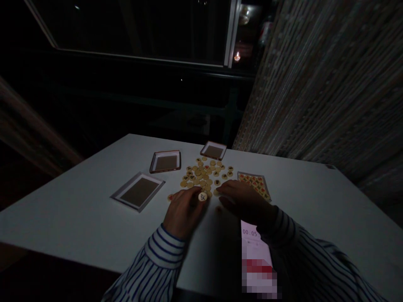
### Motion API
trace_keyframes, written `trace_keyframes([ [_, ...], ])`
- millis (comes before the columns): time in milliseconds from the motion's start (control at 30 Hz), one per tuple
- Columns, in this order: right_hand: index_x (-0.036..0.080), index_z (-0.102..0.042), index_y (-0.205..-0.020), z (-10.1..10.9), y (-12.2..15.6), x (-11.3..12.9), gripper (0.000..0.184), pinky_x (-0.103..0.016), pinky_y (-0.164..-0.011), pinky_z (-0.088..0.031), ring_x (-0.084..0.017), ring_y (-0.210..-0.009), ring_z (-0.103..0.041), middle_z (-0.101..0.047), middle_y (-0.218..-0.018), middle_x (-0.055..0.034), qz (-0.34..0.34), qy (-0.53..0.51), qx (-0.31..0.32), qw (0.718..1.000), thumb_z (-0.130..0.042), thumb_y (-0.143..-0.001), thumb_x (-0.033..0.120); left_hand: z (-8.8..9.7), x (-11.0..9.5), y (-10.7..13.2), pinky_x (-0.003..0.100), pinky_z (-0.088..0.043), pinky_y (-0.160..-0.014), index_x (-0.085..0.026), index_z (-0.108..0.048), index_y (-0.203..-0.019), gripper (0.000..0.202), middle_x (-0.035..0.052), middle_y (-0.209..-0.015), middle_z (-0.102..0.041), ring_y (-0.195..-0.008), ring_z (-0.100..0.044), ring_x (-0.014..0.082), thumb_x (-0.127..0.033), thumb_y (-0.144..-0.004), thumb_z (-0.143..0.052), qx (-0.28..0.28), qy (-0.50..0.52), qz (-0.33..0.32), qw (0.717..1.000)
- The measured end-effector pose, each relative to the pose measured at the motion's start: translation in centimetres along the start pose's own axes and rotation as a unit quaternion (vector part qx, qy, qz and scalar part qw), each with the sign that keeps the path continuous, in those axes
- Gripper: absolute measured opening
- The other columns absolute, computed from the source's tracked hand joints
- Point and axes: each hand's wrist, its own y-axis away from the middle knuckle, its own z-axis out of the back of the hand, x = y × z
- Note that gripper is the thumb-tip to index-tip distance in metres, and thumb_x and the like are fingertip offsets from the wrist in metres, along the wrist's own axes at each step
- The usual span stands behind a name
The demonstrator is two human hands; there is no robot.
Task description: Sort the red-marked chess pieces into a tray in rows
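My left hand pinches a round Chinese chess piece with a dark character facing me, held just above the near edge of a loose heap of pieces. The heap lies on the white table, some pieces face up and others blank side up. My right hand hovers at the heap's near right side, thumb and fingers apart. Its fingertips are at a pale piece; whether they touch it I cannot tell. A reddish piece lies partly hidden left of my left hand.
Three shallow trays stand around the heap: near left, back left and back. A box filled with red and green marked pieces is at right. A lit phone timer lies under my right forearm. String curtains hang at right.
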Motion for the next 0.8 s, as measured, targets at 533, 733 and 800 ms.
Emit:
trace_keyframes([
  [533,0.017,-0.062,-0.097,-1.2,3.9,-4.2,0.022,-0.030,-0.072,-0.048,-0.015,-0.082,-0.061,-0.067,-0.090,-0.0063,-0.075,-0.059,-0.146,0.985,-0.045,-0.085,0.022,-2.5,-2.6,-2.2,0.034,-0.048,-0.075,-0.018,-0.052,-0.102,0.029,0.0056,-0.089,-0.064,-0.083,-0.059,0.0184,-0.023,-0.075,-0.060,0.051,0.044,-0.016,0.998],
  [733,0.017,-0.064,-0.092,-1.0,4.7,-4.6,0.020,-0.029,-0.072,-0.049,-0.016,-0.080,-0.062,-0.068,-0.087,-0.0059,-0.130,-0.060,-0.192,0.971,-0.047,-0.085,0.023,-3.5,-3.6,-2.9,0.032,-0.049,-0.072,-0.018,-0.052,-0.102,0.029,0.0042,-0.087,-0.063,-0.080,-0.059,0.0169,-0.019,-0.074,-0.061,0.054,0.053,-0.022,0.997],
  [800,0.018,-0.064,-0.090,-0.9,5.0,-4.8,0.020,-0.029,-0.071,-0.049,-0.016,-0.079,-0.063,-0.068,-0.086,-0.0054,-0.145,-0.063,-0.207,0.965,-0.046,-0.085,0.024,-3.9,-3.9,-3.1,0.032,-0.049,-0.072,-0.019,-0.052,-0.102,0.030,0.0036,-0.087,-0.063,-0.078,-0.059,0.0165,-0.019,-0.074,-0.062,0.056,0.054,-0.028,0.997],
])
